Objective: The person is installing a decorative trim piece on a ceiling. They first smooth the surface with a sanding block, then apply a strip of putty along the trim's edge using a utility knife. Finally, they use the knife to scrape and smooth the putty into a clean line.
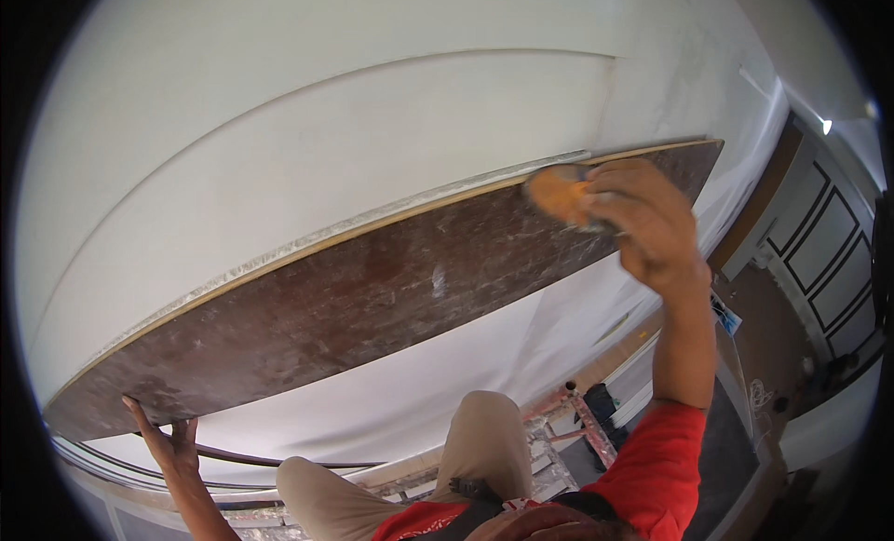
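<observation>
A long dark brown board [372,285] with a pale edge slants across the white wall, its face scuffed with whitish marks. Near its upper right end, my right hand [644,215] is closed around a flat, rounded orange-brown pad [557,193] with a dark edge. The pad is slightly blurred and overlaps the board's upper edge; whether it touches cannot be told. Low on the left, my left hand [172,443] rests against the board's lower edge, fingers spread and fingertips on the brown face. A white, rough-edged strip [372,212] runs along the board's upper edge.
A thin raised line [372,71] curves across the wall above. Below my knees is a paint-spattered platform [549,448] with a dark cloth or bag [601,411] beside it. Far right, a white door with dark lines [824,234] stands beyond a brown floor [764,327].
</observation>
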Tool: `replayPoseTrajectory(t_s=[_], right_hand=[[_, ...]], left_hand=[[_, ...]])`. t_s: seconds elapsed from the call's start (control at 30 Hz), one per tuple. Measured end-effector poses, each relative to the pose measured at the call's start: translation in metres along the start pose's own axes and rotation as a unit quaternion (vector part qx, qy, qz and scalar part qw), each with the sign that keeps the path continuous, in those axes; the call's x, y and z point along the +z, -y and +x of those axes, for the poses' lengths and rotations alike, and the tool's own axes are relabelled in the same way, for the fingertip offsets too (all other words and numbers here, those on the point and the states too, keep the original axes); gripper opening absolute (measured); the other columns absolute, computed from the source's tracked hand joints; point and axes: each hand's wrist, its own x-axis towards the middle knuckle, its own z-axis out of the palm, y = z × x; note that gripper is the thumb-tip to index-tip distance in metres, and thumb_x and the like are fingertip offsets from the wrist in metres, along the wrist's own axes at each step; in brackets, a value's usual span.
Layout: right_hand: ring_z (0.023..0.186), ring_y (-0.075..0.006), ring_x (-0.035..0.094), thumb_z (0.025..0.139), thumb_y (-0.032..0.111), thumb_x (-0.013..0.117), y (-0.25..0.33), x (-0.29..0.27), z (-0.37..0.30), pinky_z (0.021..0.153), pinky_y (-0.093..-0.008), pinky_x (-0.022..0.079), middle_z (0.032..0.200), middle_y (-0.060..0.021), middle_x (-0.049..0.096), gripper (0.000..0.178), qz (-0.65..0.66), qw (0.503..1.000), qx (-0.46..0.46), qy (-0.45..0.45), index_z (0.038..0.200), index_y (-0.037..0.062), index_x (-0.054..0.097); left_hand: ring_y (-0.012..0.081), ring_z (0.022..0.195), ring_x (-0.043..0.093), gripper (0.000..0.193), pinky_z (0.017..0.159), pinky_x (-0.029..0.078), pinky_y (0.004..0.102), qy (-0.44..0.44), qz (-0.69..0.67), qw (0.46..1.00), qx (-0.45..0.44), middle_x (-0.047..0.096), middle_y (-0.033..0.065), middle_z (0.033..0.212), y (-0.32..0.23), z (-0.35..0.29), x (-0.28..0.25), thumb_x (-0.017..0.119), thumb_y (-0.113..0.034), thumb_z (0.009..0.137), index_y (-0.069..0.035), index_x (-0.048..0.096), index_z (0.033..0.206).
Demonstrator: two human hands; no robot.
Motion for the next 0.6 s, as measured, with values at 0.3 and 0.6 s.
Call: replayPoseTrajectory(t_s=[0.3, 0.6], right_hand=[[0.091, -0.0332, 0.07, 0.072, -0.012, 0.065, -0.019, -0.015, -0.02, 0.076, -0.0396, 0.059, 0.102, -0.0157, 0.07, 0.037, -0.038, 0.998, 0.035, -0.019, 0.105, 0.0031, 0.069], [0.089, -0.0318, 0.07, 0.07, -0.008, 0.07, -0.018, -0.011, -0.021, 0.074, -0.0394, 0.058, 0.098, -0.0148, 0.069, 0.033, -0.049, 0.998, 0.03, -0.031, 0.101, 0.0034, 0.07]], left_hand=[[0.0411, 0.148, 0.027, 0.11, 0.114, 0.04, 0.0574, 0.004, -0.005, 1.0, -0.002, 0.026, 0.0097, 0.167, 0.001, 0.001, 0.002, 0.076, -0.072, 0.081, -0.02, 0.026, 0.164], [0.0407, 0.146, 0.033, 0.108, 0.113, 0.041, 0.0578, 0.013, -0.025, 1.0, -0.007, 0.029, 0.0106, 0.165, -0.001, -0.002, 0.003, 0.075, -0.072, 0.082, -0.018, 0.028, 0.163]])
